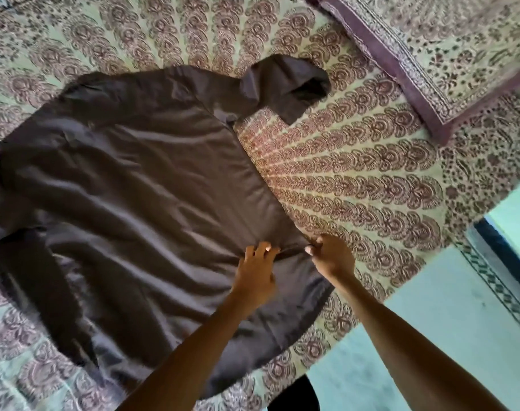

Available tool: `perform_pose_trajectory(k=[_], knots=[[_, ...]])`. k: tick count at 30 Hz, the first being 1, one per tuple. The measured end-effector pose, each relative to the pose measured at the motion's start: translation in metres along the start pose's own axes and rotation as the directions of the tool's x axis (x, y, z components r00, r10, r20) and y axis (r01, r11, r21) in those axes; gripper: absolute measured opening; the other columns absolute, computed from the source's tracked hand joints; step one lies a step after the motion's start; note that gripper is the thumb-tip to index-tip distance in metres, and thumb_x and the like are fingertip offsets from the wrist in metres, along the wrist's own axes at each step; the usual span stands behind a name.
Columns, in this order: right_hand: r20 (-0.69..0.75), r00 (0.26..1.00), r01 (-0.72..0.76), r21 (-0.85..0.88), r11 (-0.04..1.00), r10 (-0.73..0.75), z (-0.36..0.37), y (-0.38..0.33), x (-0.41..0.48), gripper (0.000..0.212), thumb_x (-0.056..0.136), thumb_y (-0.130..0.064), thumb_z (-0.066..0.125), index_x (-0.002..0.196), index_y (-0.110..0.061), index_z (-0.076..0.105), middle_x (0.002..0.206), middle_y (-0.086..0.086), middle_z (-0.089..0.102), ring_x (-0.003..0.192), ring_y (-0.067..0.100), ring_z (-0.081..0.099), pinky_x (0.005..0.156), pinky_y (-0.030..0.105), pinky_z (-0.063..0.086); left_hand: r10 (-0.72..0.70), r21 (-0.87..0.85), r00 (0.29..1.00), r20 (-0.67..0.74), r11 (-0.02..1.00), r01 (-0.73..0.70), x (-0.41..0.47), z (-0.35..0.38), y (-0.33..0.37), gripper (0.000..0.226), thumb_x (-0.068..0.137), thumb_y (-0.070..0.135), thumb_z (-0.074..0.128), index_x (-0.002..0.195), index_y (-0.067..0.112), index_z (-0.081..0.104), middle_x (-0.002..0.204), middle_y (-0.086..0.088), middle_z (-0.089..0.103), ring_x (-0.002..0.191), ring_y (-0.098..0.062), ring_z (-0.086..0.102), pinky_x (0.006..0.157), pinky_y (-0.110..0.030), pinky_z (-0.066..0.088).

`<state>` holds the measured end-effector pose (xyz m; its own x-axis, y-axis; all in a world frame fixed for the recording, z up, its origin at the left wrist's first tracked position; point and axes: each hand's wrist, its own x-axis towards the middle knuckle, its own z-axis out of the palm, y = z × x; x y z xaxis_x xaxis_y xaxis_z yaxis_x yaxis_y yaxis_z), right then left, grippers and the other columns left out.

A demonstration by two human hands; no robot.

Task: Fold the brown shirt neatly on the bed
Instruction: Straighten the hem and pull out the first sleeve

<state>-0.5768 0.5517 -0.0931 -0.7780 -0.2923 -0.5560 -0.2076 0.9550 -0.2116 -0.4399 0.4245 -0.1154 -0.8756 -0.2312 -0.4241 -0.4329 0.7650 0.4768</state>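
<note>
While the brown shirt lies spread over the patterned bed, filling the left and centre of the frame, I see both hands at its right-hand edge, low centre. The left grip lies on the cloth with fingers fairly straight and spread, tips pressing the fabric. The right grip is curled tight, pinching the shirt's edge just beside the left fingertips. One sleeve bends out toward the upper centre. A pillow sits upper right, well apart from the shirt.
</note>
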Motion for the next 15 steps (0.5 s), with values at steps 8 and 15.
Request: perform_pose_trajectory(k=[8, 15], knots=[[0.075, 0.997, -0.011, 0.018, 1.0, 0.01, 0.001, 0.03, -0.03, 0.041, 0.08, -0.047, 0.073, 0.099, -0.016, 0.055, 0.084, -0.001, 0.064, 0.079, 0.022, 0.067, 0.058, 0.022, 0.044, 0.007, -0.146, 0.996, -0.088, 0.989, -0.02, -0.02, 0.032, 0.014, 0.05, 0.081, 0.001, 0.053, 0.129, 0.016, 0.056, 0.126, -0.007, 0.051, 0.115, -0.029, 0.049, 0.099, -0.041, 0.044], [-0.325, 0.944, 0.056, -0.042, 0.998, -0.066, 0.027, 0.059, -0.061, 0.035, 0.082, -0.029, 0.076, 0.104, -0.012, 0.055, 0.095, 0.007, 0.063, 0.073, 0.021, 0.062, 0.056, 0.029, 0.05, -0.043, -0.24, 0.988, -0.148, 0.971, 0.006, -0.028, 0.049, 0.03, 0.046, 0.078, -0.005, 0.057, 0.121, 0.01, 0.06, 0.116, -0.009, 0.053, 0.104, -0.03, 0.055, 0.083, -0.046, 0.053]])
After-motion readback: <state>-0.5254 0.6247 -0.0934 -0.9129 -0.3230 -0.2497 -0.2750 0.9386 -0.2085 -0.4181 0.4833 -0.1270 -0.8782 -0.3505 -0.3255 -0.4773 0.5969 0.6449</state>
